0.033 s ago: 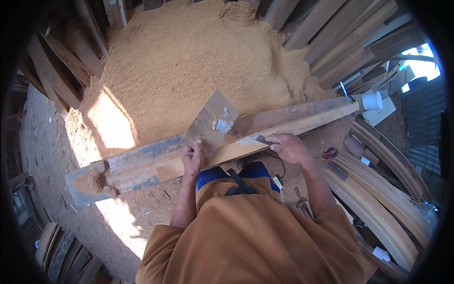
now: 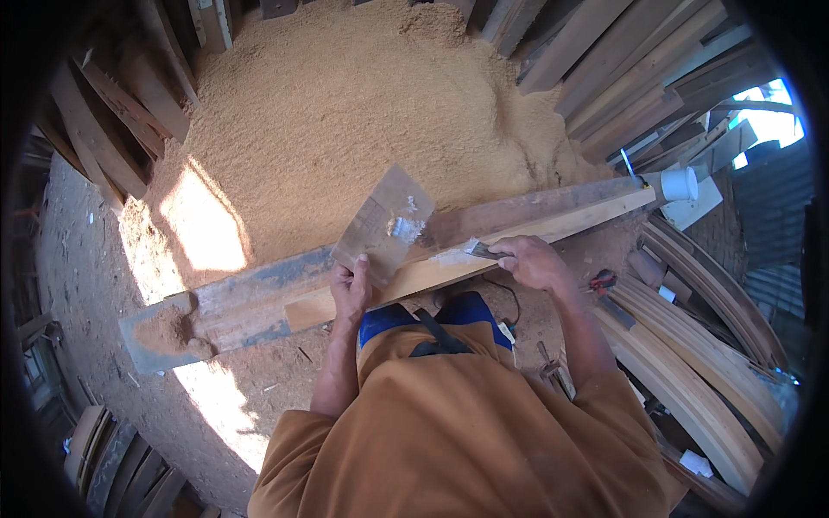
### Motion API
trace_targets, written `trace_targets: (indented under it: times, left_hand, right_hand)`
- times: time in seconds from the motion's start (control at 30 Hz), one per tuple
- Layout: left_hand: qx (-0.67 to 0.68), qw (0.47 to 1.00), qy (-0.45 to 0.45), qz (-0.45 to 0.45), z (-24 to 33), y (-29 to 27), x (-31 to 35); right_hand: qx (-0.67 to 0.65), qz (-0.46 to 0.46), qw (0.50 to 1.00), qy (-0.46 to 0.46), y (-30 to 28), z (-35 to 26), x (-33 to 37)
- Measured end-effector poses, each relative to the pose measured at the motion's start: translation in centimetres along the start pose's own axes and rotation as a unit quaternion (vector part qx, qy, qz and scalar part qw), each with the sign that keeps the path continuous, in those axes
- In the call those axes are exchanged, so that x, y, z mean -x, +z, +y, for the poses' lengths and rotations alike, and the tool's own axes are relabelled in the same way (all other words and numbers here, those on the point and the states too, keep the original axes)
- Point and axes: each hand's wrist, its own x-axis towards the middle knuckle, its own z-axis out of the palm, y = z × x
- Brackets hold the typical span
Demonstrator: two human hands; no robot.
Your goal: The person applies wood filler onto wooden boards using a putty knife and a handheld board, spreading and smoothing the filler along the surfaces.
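Note:
My left hand grips the lower corner of a thin, flat brown board. White paste is smeared on the board's right part. In my right hand is a putty knife, its blade pointing left and carrying some white paste. The blade is just above or on a pale wooden plank; I cannot tell whether it touches. A white smear lies on the plank beside the blade. The plank runs diagonally in front of my legs, along a wider, dusty beam.
A large sawdust heap spreads beyond the beam. Timber boards lean around it. A white tub stands at the beam's right end. Curved stacked planks and a red-and-black tool lie to the right.
My right hand has shifted slightly up and right with the putty knife, whose blade is turned and now shows white paste. The left hand and its board stay nearly still.

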Motion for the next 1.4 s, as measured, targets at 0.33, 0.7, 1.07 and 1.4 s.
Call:
trace_targets:
  times: [0.33, 0.7, 1.07, 1.4]
  left_hand:
    - [-0.039, 0.995, 0.034, 0.086, 0.5, 1.2, 0.5]
    - [-0.13, 0.954, 0.075, 0.259, 0.4, 3.8, 0.4]
    - [-0.194, 0.928, 0.082, 0.309, 0.6, 4.2, 0.1]
    - [-0.094, 0.954, 0.05, 0.279, 0.1, 3.6, 0.7]
  right_hand:
    - [-0.011, -0.313, 0.949, 0.042, -3.2, 5.7, -11.2]
    - [-0.078, -0.391, 0.883, -0.248, 3.5, 3.8, -18.3]
    - [-0.153, -0.344, 0.907, -0.189, -0.5, 3.7, -18.5]
    - [0.071, -0.212, 0.942, -0.248, 0.3, 1.1, -11.5]
